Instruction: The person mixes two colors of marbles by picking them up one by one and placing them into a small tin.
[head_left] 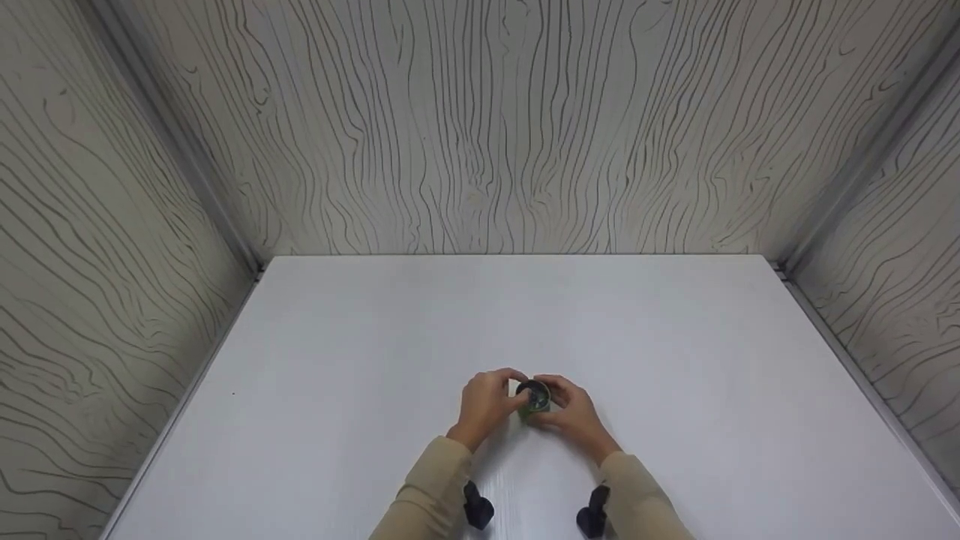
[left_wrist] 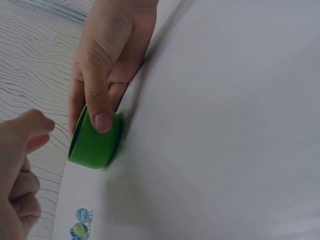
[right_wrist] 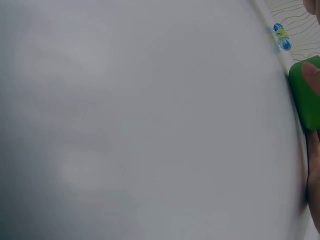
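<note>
Observing the workspace, we found the green cup at the middle of the near half of the white table, opening upward. The right hand gripped its wall, thumb laid along the outside. The left hand was positioned beside the rim, fingers bent; we could not tell whether it held anything. Blue and yellow marbles lay near the cup.

Beige long sleeves (the left one creased) are worn, with small black devices jutting from their inner sides.
</note>
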